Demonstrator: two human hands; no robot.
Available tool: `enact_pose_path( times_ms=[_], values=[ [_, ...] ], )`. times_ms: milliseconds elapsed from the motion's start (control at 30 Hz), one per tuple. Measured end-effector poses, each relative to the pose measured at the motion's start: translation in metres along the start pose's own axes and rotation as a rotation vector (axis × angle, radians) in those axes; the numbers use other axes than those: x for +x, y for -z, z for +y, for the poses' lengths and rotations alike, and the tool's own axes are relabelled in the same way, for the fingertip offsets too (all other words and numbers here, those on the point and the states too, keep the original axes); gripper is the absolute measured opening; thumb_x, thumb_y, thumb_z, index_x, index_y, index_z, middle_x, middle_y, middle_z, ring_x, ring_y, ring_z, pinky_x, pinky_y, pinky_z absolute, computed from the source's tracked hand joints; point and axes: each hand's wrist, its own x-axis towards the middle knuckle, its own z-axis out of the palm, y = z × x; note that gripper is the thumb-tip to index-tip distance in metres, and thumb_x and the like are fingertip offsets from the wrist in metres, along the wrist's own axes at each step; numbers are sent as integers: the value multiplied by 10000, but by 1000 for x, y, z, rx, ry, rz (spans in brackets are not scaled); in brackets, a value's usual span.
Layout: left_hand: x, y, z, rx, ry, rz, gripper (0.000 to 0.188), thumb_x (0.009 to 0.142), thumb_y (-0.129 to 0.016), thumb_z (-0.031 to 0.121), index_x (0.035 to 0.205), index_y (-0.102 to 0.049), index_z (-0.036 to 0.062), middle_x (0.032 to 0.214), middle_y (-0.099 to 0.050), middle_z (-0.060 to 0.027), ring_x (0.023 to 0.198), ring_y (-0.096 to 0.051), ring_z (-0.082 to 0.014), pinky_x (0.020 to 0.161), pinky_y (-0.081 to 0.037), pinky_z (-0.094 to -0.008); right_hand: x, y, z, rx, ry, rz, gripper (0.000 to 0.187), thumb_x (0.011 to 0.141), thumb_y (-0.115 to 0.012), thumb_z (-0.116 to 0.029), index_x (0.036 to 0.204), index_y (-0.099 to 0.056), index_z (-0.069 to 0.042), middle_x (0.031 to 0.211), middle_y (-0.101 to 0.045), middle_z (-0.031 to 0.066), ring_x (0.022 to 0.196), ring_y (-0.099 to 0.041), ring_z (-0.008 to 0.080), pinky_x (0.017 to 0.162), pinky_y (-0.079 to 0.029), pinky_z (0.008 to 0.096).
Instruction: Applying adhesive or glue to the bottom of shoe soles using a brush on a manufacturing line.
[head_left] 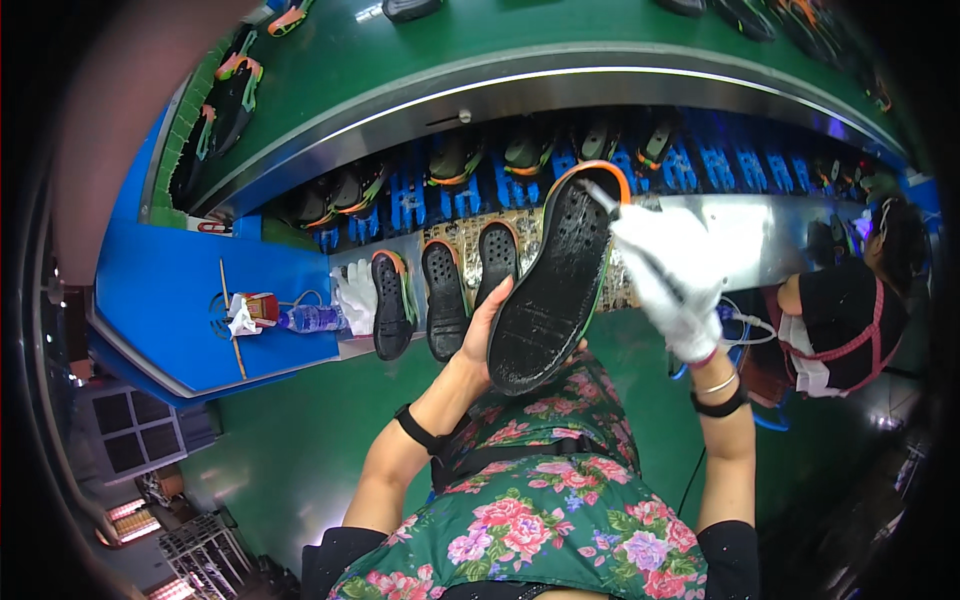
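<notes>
In front of me my left hand (483,330), bare, is closed around the side of a shoe sole (545,300). Its black hollow inside, wet-looking and glossy in places, faces up, and an orange rim runs round the far end. My right hand (672,275) wears a white knitted glove and grips a thin brush (599,194). The brush's tip touches or hovers over the far end of the sole's inside; I cannot tell which. Left of the held sole, a black sole (392,305), a second sole (443,300) and a third sole (498,255) lie side by side on the ledge.
Beyond the ledge, several soles stand on a lower belt (460,205) with blue strips, beneath a metal-edged green conveyor (480,75). On the left, a blue table (165,330) bears a plastic bottle (312,319), near a white glove (358,295). A co-worker (850,320) sits at right.
</notes>
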Motion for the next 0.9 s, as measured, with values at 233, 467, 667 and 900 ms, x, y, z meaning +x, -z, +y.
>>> enact_pose_path(
  times_ms=[233, 467, 667, 900],
  values=[
    [-27, 16, 30, 136, -184, -107, 881, 988, -453, 672, 1593, -330, 44, 1539, -444, -290, 1271, -574, -503, 1045, -502, -614, -53, -34, -67, 788, -197, -242, 193, 776, -828, -26, 961, -792, -69, 985, -777, 105, 835, -725, 234, 761, -571, 345],
    [-80, -60, 116, 464, -436, -477, 1231, 757, -756, 731, 1608, -205, 32, 1468, -402, -396, 1160, -617, -542, 826, -644, -573, -76, -25, -52, 1118, -843, 237, 192, 767, -685, 91, 953, -709, 50, 1058, -730, 231, 774, -672, 198, 672, -533, 278],
    [-91, -106, 290, 304, -663, -487, 1056, 910, -554, 756, 1595, -223, 24, 1533, -271, -396, 1285, -491, -552, 1004, -584, -527, -84, -72, -54, 1138, -954, 89, 213, 831, -756, 52, 1043, -768, 45, 973, -767, 102, 804, -683, 142, 719, -532, 252],
    [-2, -101, 335, 417, -1286, 325, 795, 1036, -555, 430, 1529, -258, -118, 1514, -418, -333, 1382, -486, -436, 1126, -474, -529, -112, -92, -44, 1063, -1066, 121, 211, 835, -771, 33, 1045, -785, 25, 900, -767, 67, 739, -662, 111, 667, -511, 244]
  ],
)
